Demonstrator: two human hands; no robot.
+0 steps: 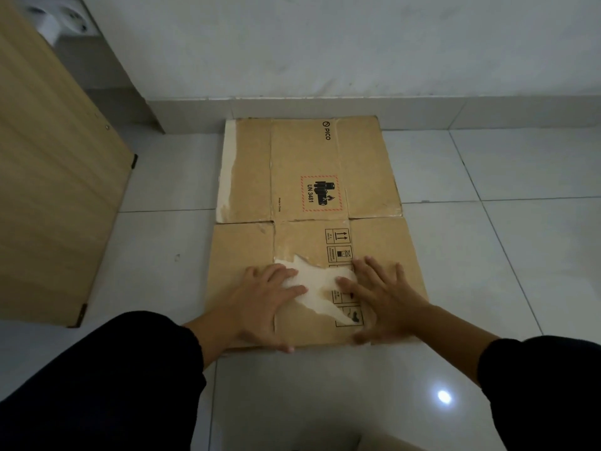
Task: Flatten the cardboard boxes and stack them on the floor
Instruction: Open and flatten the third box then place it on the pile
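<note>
A flattened brown cardboard box (pixel 309 177) lies on the white tiled floor, its far edge against the wall. It bears a PICO logo, a red-framed UN 3481 label and handling symbols, and has torn white patches on its surface. My left hand (pixel 263 297) rests palm down on the near half of the box, fingers spread, its thumb at the near edge. To its right, my right hand (pixel 383 294) also lies flat on the cardboard with fingers apart. Neither hand grips anything. Both arms wear dark sleeves.
A wooden cabinet side (pixel 48 177) stands at the left, close to the box. A white wall (pixel 325 43) with a low tiled skirting runs along the back. A wall socket (pixel 61 21) sits at the top left. Glossy floor tiles (pixel 487 255) lie to the right.
</note>
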